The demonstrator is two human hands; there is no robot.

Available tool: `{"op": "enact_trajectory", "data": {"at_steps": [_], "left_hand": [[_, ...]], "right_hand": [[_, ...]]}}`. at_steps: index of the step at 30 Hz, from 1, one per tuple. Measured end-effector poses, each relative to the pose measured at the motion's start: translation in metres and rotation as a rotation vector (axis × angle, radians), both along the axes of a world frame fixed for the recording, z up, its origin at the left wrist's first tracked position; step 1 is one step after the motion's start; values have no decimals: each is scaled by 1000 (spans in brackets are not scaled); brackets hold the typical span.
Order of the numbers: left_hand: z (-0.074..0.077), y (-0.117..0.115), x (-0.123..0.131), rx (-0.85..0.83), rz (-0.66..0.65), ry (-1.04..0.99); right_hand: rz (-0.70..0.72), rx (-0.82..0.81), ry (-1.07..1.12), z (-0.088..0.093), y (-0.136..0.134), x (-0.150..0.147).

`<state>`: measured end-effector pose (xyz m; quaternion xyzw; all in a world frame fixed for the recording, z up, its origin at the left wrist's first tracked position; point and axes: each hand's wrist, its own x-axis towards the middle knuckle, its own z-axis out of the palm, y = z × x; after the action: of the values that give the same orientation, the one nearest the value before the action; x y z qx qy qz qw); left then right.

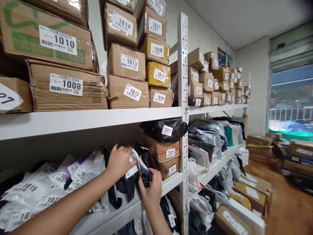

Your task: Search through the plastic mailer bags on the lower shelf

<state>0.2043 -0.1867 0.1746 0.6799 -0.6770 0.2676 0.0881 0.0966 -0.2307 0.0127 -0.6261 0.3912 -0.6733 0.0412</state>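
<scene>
My left hand (119,161) reaches onto the middle shelf (171,181) and grips the top of a dark plastic mailer bag (143,160) with a white label. Just below and to the right, my right hand (151,191) pinches the lower part of that bag at the shelf's front edge. Both hands have fingers curled closed on the bag. Around it lie white and grey mailer bags (49,186) with number labels, and to the right brown boxes (162,153) topped by a black bag labelled 7021 (166,130).
The upper shelf (85,119) carries stacked numbered cardboard boxes (127,62). A white perforated upright (183,98) divides the shelving bays. More bags and boxes fill the far bay (215,137) and the floor (244,195). Boxes pile by the window (290,98) at right.
</scene>
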Motion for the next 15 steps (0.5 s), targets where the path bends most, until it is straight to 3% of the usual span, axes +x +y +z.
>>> {"op": "enact_trajectory", "data": {"at_steps": [4, 10, 13, 15], "left_hand": [[-5, -1, 1, 20, -46, 33], [-21, -2, -8, -49, 107, 120], [-28, -2, -8, -193, 24, 85], [-30, -2, -5, -185, -50, 89]], "right_hand": [[35, 186, 71, -3, 1, 4], [76, 168, -86, -7, -2, 6], [104, 195, -98, -8, -4, 6], [137, 213, -108, -8, -4, 6]]}}
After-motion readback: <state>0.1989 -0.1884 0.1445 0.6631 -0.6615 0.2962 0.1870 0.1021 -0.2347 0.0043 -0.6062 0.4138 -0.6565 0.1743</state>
